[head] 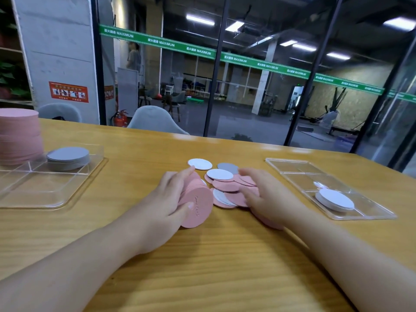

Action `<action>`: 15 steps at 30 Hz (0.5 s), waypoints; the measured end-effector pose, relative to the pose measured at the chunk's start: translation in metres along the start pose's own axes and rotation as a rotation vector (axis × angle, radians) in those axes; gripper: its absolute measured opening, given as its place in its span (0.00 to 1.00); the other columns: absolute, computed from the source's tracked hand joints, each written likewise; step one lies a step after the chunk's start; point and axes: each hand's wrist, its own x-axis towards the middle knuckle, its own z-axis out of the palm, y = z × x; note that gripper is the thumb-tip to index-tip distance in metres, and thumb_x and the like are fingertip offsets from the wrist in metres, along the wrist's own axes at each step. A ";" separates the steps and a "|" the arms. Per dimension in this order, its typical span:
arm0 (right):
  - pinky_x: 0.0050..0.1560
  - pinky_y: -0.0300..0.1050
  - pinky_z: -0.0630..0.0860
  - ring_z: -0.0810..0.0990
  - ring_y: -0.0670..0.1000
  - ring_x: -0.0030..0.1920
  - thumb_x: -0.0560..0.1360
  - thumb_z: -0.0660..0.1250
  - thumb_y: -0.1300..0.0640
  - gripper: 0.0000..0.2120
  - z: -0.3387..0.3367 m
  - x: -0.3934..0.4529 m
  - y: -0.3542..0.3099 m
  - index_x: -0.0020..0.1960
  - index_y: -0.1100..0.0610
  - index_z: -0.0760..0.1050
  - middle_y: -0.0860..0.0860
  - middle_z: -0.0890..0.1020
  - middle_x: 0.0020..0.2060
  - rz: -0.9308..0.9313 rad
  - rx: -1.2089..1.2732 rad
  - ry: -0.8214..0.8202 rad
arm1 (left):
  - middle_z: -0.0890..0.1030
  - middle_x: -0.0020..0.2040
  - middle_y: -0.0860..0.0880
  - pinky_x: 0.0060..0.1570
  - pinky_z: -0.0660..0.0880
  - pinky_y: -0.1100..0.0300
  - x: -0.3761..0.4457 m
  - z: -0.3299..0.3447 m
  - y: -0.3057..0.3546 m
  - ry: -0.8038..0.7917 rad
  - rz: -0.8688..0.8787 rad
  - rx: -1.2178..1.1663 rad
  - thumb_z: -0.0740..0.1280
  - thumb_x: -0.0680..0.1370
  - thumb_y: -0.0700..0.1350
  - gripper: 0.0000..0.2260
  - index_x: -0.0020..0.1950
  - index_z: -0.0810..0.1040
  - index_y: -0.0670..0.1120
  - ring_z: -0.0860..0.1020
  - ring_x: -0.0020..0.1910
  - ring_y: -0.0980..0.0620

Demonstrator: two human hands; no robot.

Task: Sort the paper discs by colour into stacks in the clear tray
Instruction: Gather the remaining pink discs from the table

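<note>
One head-worn camera looks forward and down, close over the wooden table (225, 255)

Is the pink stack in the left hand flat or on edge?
On edge: the left hand grips the pink stack, whose round face stands upright.

Loose pink, white, grey discs (226, 185) mid-table

Bare counter (139, 176) lies open between the loose pile of discs (227, 185) and the left clear tray (56, 199), and likewise toward the right clear tray (369, 210). A tall pink stack (19, 136) and a grey stack (68, 157) crowd the left tray's far compartments; a white stack (335, 200) fills the right tray's near end.
</note>
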 end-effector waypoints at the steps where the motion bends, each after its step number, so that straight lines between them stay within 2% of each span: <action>1: 0.63 0.38 0.62 0.67 0.46 0.68 0.79 0.59 0.51 0.21 0.000 0.003 0.012 0.72 0.50 0.63 0.46 0.70 0.68 0.093 0.057 0.030 | 0.55 0.64 0.66 0.62 0.63 0.63 0.000 0.000 0.000 0.000 0.002 -0.001 0.56 0.81 0.51 0.27 0.74 0.45 0.63 0.63 0.64 0.63; 6: 0.57 0.40 0.66 0.74 0.49 0.63 0.77 0.63 0.46 0.25 0.007 0.013 0.050 0.70 0.56 0.66 0.51 0.73 0.66 0.446 0.366 0.113 | 0.53 0.64 0.69 0.59 0.60 0.67 0.001 0.002 0.002 -0.013 0.004 -0.007 0.55 0.81 0.52 0.28 0.74 0.43 0.64 0.62 0.63 0.65; 8: 0.61 0.43 0.67 0.73 0.51 0.64 0.75 0.64 0.43 0.30 0.009 0.017 0.052 0.72 0.56 0.63 0.52 0.71 0.68 0.474 0.437 0.091 | 0.52 0.65 0.68 0.60 0.59 0.68 0.001 0.003 0.003 -0.034 -0.003 -0.022 0.55 0.81 0.51 0.28 0.74 0.42 0.63 0.60 0.64 0.65; 12: 0.65 0.44 0.63 0.66 0.51 0.70 0.72 0.66 0.39 0.40 0.013 0.026 0.047 0.76 0.56 0.56 0.53 0.65 0.73 0.464 0.465 -0.018 | 0.51 0.67 0.67 0.61 0.58 0.68 0.001 0.004 0.009 -0.069 0.001 -0.009 0.54 0.81 0.51 0.28 0.75 0.40 0.62 0.59 0.67 0.64; 15: 0.66 0.46 0.64 0.66 0.51 0.70 0.70 0.68 0.37 0.44 0.014 0.034 0.043 0.76 0.54 0.54 0.51 0.63 0.73 0.471 0.469 -0.074 | 0.53 0.73 0.60 0.65 0.59 0.65 0.000 0.007 0.013 0.006 0.006 0.011 0.56 0.81 0.49 0.28 0.75 0.45 0.59 0.57 0.71 0.59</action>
